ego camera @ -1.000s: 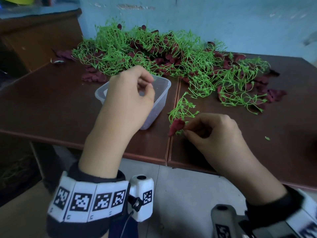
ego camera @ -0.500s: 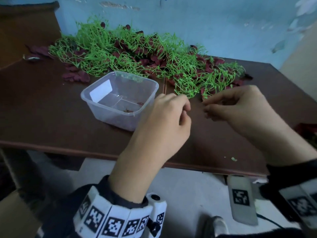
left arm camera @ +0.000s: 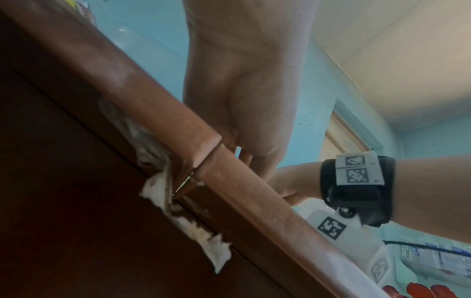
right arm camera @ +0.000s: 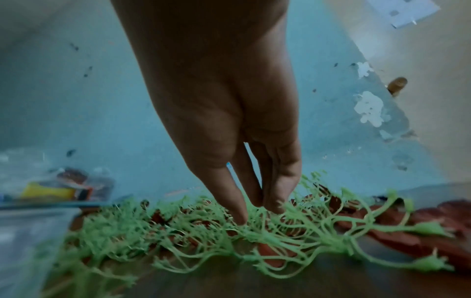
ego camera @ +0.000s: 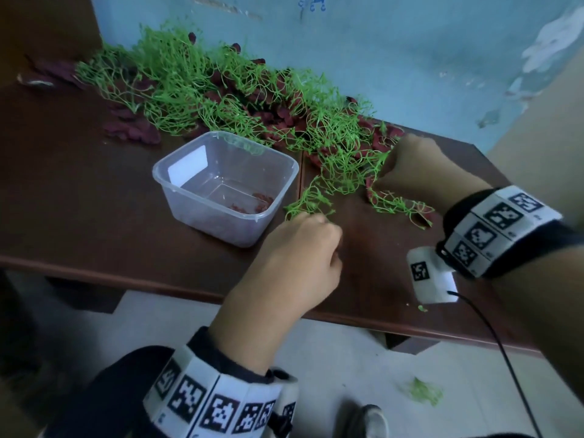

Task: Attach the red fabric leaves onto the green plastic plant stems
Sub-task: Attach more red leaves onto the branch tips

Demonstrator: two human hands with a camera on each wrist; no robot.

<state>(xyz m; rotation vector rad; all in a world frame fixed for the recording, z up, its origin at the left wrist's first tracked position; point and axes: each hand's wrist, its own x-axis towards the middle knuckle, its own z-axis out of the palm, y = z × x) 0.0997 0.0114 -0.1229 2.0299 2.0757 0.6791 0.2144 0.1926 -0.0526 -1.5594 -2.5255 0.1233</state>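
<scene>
Stems (ego camera: pixel 221 99) of green plastic lie in a big pile with red leaves (ego camera: pixel 134 132) at the back of the brown surface (ego camera: pixel 63 191). The right hand (ego camera: pixel 414 162) pinches a green sprig at the pile's edge. The left hand (ego camera: pixel 300 248) is curled beside a small sprig (ego camera: pixel 308 200); whether it holds it, I cannot tell. A clear tub (ego camera: pixel 227 184) stands near.

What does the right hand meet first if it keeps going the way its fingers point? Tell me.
Most likely the tangled green plastic stems: the right hand points down into them, fingertips already at the strands. Red leaves and table lie beneath.
</scene>
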